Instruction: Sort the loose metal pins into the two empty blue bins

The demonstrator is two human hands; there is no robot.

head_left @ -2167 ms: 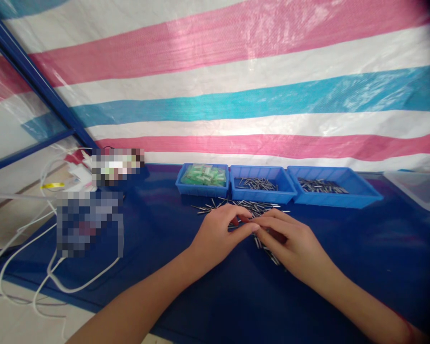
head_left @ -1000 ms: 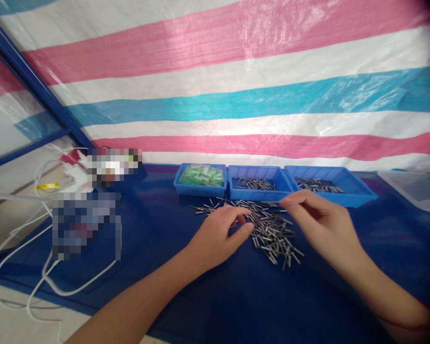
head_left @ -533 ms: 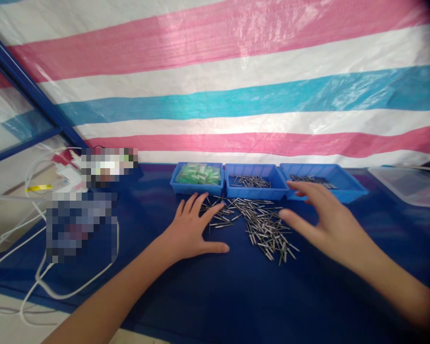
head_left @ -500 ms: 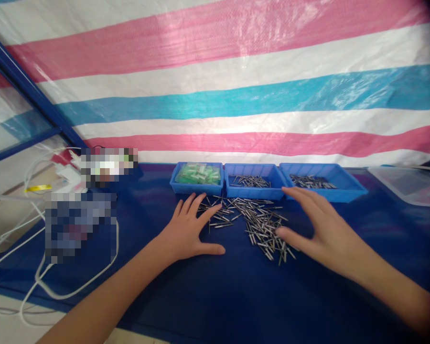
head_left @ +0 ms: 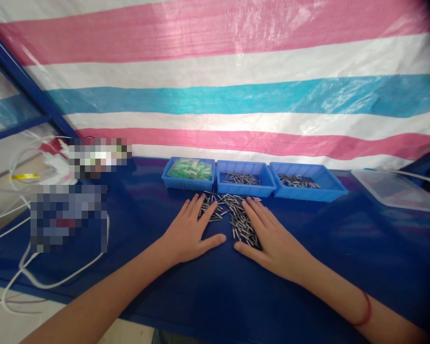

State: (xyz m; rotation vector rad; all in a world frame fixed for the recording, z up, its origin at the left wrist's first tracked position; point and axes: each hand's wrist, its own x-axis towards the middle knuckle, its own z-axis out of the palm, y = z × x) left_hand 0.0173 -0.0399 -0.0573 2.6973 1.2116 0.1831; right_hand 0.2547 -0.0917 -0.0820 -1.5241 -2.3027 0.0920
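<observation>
A loose pile of thin metal pins [head_left: 241, 222] lies on the dark blue table [head_left: 208, 296]. My left hand [head_left: 189, 231] rests at the pile's left side, fingers spread, holding nothing. On the right side of the pile lies my right hand [head_left: 270, 236], palm down with the thumb apart, its fingers over some of the pins. Behind the pile stand three blue bins: the left bin [head_left: 189, 183] holds green packets in clear plastic, while the middle bin [head_left: 246, 189] and the right bin [head_left: 308, 193] hold metal pins.
White cables [head_left: 62, 282] and pixelated items [head_left: 69, 217] are at the left. A clear plastic lid [head_left: 397, 191] lies at the right. Behind the table hangs a striped plastic sheet [head_left: 215, 100], with a blue metal frame at the left.
My right hand has moved left and down onto the right side of the pin pile. My left hand stays spread beside the pins. The view has shifted slightly.
</observation>
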